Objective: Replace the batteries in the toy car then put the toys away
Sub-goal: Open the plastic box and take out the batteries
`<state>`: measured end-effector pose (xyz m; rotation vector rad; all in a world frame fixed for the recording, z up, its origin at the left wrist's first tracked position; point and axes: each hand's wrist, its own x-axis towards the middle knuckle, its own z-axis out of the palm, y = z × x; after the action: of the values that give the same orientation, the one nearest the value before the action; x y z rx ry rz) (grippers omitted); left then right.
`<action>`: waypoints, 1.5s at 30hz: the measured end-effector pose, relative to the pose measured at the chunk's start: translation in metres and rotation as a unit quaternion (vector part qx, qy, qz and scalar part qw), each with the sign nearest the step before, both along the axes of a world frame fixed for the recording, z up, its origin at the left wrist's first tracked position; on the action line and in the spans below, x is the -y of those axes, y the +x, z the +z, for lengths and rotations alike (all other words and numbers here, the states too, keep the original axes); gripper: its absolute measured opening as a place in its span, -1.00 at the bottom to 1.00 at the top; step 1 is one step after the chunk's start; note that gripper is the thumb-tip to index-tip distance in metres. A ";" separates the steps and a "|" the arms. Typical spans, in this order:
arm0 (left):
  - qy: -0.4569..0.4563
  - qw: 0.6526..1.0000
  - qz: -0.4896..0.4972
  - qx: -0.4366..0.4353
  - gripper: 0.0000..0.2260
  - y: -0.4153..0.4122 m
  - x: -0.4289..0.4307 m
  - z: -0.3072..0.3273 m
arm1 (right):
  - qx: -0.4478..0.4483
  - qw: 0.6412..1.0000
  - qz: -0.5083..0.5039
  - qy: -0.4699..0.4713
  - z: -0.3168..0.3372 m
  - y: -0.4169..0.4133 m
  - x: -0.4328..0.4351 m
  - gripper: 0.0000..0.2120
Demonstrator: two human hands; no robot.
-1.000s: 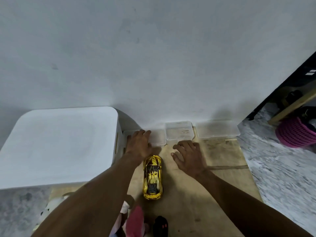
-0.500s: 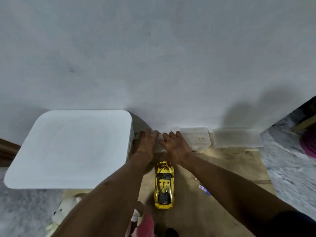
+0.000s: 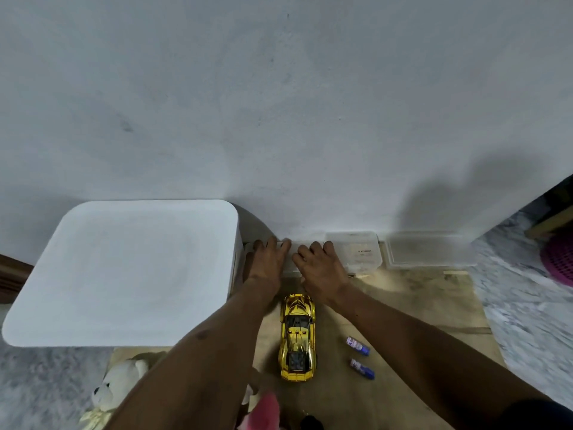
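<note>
Fingers [image 3: 273, 243] of the left hand [image 3: 266, 265] lie slightly spread over a small clear box [image 3: 290, 265] at the foot of the wall [image 3: 279, 119]. Those of the right hand [image 3: 322, 270] sit closer together on the same box, and whether either set hooks its far edge I cannot tell. The hands cover most of that box.

At 9 o'clock a white bin [image 3: 124, 274] stands tight against it; at 3 o'clock a second clear box [image 3: 356, 249] touches it, with a third [image 3: 429, 249] beyond.

On the brown board [image 3: 418, 305] the toy car [image 3: 298, 336] sits at 6 o'clock of the hands, between the forearms. Its long axis runs 12 to 6 (nose, as far as it shows, toward the wall). Bare board lies at its 3 o'clock, out to two batteries [image 3: 359, 356] that lie apart.

A teddy bear [image 3: 117, 386] at 7 o'clock is half hidden by the left forearm. A pink toy [image 3: 265, 411] and a pink basket [image 3: 558, 262] are cut off by the frame.
</note>
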<state>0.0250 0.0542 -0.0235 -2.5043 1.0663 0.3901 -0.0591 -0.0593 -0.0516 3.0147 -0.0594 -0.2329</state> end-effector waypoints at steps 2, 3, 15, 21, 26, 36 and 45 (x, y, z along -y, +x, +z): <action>0.002 1.000 -0.005 0.003 -0.17 -0.001 0.001 0.000 | 0.003 1.000 -0.004 0.003 0.000 0.001 -0.001 -0.53; 0.007 1.000 -0.010 0.004 -0.19 -0.001 0.001 0.000 | 0.004 1.000 -0.006 0.008 0.000 0.002 -0.001 -0.54; -0.014 1.000 -0.011 -0.003 -0.25 -0.005 -0.005 -0.001 | 0.002 0.999 -0.026 0.021 -0.004 0.001 -0.004 -0.46; -0.014 1.000 -0.005 -0.018 -0.23 -0.003 -0.004 0.007 | 0.011 0.999 -0.032 -0.005 0.003 0.001 0.004 -0.44; -0.023 0.999 0.003 -0.045 -0.23 0.004 0.000 0.020 | 0.011 0.999 -0.041 -0.003 0.005 0.002 0.006 -0.42; -0.091 0.989 0.058 -0.103 -0.56 0.030 0.011 0.061 | 0.235 0.962 -0.055 0.129 0.010 -0.020 0.020 -0.57; -0.093 0.986 0.039 -0.135 -0.45 0.051 0.020 0.073 | 0.071 0.969 -0.032 0.234 0.019 0.013 0.011 -0.68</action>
<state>0.0759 0.0338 0.0499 -2.7219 1.1547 0.6985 -0.0458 -0.0704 -0.0328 3.5005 -0.1323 -0.0365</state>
